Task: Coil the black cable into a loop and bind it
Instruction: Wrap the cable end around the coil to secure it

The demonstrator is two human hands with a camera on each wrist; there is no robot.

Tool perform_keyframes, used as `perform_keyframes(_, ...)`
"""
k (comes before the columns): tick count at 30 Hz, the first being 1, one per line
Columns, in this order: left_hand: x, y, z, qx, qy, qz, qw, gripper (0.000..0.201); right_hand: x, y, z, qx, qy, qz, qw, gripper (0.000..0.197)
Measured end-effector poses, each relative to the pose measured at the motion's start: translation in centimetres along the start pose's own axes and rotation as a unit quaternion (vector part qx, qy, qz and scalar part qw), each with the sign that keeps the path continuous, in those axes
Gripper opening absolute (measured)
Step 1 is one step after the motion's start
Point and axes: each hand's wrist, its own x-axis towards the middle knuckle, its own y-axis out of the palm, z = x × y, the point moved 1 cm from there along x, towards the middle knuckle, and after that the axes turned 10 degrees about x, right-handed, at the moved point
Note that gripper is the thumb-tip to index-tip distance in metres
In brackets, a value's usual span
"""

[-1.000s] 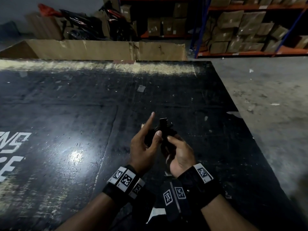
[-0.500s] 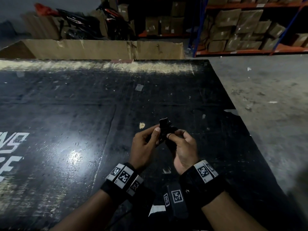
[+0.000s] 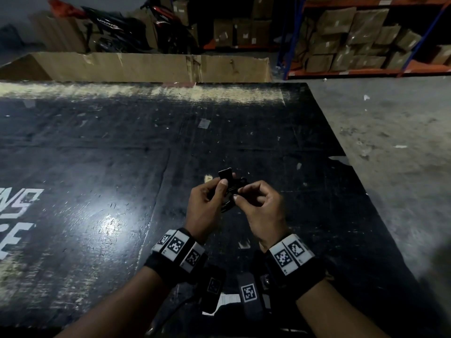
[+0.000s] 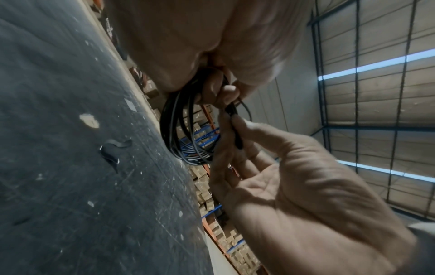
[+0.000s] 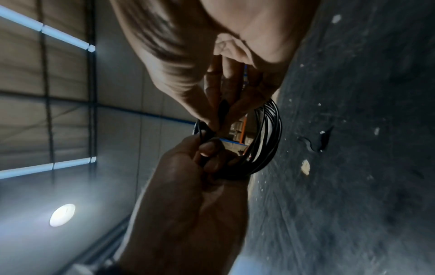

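The black cable (image 3: 229,203) is wound into a small coil of several turns, held just above the black table (image 3: 97,167). My left hand (image 3: 220,189) grips one side of the coil (image 5: 270,139), thumb pressed on it. A flat black strap end (image 3: 225,174) sticks up behind that thumb. My right hand (image 3: 240,193) faces the left hand and pinches a narrow black strap (image 4: 235,130) between thumb and fingertips at the coil's edge. The same pinch shows in the right wrist view, on the strap (image 5: 223,109). Much of the coil is hidden by both hands.
A long cardboard box (image 3: 146,67) lies along the table's far edge. The table's right edge (image 3: 341,152) drops to a concrete floor. Shelves of cartons (image 3: 366,37) and motorbikes (image 3: 117,28) stand behind. A white paper scrap (image 3: 227,301) lies at the near edge.
My left index finger, stretched out a second ago, has curled back onto the coil. The right hand has risen beside the left and now pinches at the coil's edge.
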Motion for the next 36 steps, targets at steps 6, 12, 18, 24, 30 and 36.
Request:
perform_keyframes(6,-0.1,0.2,0.7,0.020,-0.009,-0.011,1.000,0.028,-0.9,-0.3,-0.3,-0.199,-0.225,0.020,0.954,0.013)
perform_keyframes(12,0.1,0.7,1.0,0.061,0.014,-0.068,0.996,0.027,-1.2,-0.4,-1.4,-0.322,-0.415,0.036,0.850,0.013)
perform_keyframes(18,0.0,-0.5,0.6,0.191,0.068,0.034,0.979,0.033,0.7,-1.7,0.8,-0.320,-0.393,0.087,0.857,0.005)
perform_keyframes(24,-0.2,-1.5,-0.7,0.211,0.096,0.127,0.964,0.039,2.2,-2.7,2.5,-0.213,-0.283,0.127,0.926,0.006)
perform_keyframes(30,-0.5,-1.9,-1.1,0.217,0.096,0.190,0.953,0.030,2.3,-2.9,3.1,-0.199,-0.234,0.126,0.943,0.010)
perform_keyframes(36,-0.5,-1.7,-1.2,0.268,0.078,0.232,0.932,0.028,1.7,-2.8,3.0,-0.257,-0.217,0.142,0.931,0.019)
